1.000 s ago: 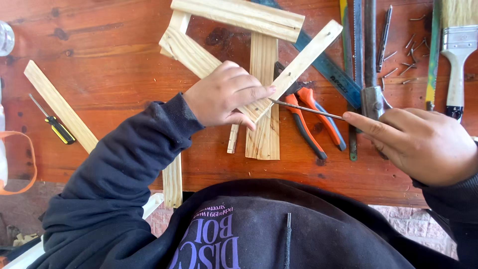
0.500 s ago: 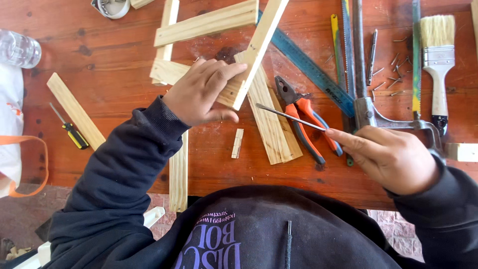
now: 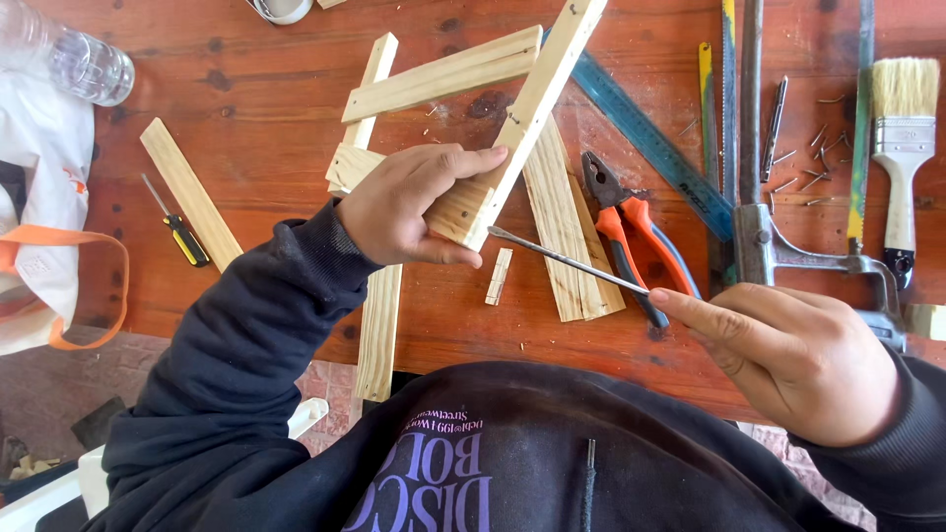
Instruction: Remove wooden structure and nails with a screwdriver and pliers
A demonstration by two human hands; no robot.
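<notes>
Your left hand [image 3: 414,202] is clamped on the corner joint of the wooden slat frame [image 3: 473,202], lifted off the red table [image 3: 266,108]. Right hand [image 3: 788,360] pinches a thin metal rod [image 3: 567,259], tip just below that joint. Risk: the tip skids off the wood into your left thumb, since the frame is held in the air with nothing backing it. Orange-handled pliers [image 3: 631,232] lie right of the joint, loose slats [image 3: 562,227] beneath it.

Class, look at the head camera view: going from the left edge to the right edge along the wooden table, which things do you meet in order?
Clear plastic bottle → yellow-and-black screwdriver → left hand gripping joined pale wooden strips → orange-handled pliers → grey metal hacksaw frame → white-handled paintbrush.
</notes>
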